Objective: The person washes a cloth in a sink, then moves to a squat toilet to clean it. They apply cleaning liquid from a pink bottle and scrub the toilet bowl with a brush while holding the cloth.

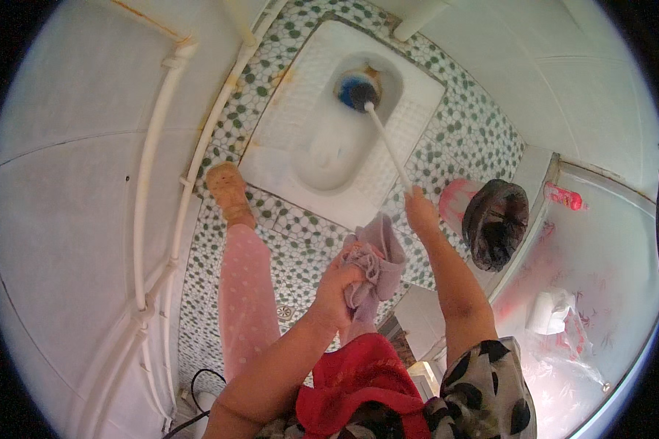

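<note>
My right hand (422, 211) grips the white handle of a toilet brush (387, 140). Its dark head rests in the drain hole at the far end of a white squat toilet (263, 153). Blue colour shows in the hole around the head, and brownish stains mark its rim. A bunched greyish-purple cloth (387, 258) is held in my left hand (332, 291), in front of my body and short of the toilet's near edge.
Right of the toilet stands a pink bin (456, 202) lined with a black plastic bag (497, 225). White pipes (154, 164) run along the left wall. A red bottle (563, 196) and a toilet roll (549, 313) are at the frosted panel on the right. A round floor drain (284, 312) lies beside my leg.
</note>
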A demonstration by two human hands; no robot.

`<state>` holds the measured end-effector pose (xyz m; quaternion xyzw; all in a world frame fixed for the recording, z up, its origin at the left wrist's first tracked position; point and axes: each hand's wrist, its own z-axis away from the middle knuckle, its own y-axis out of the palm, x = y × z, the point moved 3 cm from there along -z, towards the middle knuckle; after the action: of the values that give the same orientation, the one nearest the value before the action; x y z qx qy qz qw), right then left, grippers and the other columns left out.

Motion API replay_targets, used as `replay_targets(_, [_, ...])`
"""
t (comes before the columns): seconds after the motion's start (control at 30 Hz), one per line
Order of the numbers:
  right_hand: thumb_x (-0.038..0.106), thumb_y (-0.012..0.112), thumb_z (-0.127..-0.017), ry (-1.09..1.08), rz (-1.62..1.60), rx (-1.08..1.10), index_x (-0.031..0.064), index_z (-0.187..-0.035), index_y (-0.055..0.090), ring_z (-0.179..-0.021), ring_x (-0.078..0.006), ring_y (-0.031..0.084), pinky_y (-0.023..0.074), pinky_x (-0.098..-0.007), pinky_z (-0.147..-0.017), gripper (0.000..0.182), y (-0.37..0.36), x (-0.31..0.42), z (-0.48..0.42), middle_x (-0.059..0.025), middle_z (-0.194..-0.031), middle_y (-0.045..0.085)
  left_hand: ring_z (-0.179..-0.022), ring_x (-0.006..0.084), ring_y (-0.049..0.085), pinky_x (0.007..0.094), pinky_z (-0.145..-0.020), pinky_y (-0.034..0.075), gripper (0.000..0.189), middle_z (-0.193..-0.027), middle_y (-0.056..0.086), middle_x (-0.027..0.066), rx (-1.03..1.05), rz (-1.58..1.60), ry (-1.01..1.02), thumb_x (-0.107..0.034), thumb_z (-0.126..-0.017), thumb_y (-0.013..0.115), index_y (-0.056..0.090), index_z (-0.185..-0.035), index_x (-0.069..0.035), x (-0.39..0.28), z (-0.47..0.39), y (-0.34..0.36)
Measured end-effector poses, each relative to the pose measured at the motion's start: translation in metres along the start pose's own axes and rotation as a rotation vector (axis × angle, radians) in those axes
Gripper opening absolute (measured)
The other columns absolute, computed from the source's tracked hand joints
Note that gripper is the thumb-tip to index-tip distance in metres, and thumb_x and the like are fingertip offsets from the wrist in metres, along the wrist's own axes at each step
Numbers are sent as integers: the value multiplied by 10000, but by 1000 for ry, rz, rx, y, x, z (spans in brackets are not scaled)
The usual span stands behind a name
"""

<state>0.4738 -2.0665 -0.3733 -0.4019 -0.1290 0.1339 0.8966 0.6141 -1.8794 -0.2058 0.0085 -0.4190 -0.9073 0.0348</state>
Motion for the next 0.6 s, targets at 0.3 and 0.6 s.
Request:
replay_targets(0.3, [215,477,-880,-68,-94,-301,5,-1006,466,-638,-419,558,430,-492,-525,245,-59,-63,-13,-216,-720,567,-805,193,556,293,-738,473,301,-886,560,85,-67,-15,14,-21,-669,444,533,-956,-8,11,-4,-2])
replay_targets(0.6, [254,422,-910,189,-154,-19,10,-1227,288,-783,-438,575,455,-482,-680,422,44,-115,79,-265,-900,579,-871,226,563,334,-800,470,372,-928,553,111,-100,-97,48,-165,-667,530,498,-1005,-15,7,-2,-16])
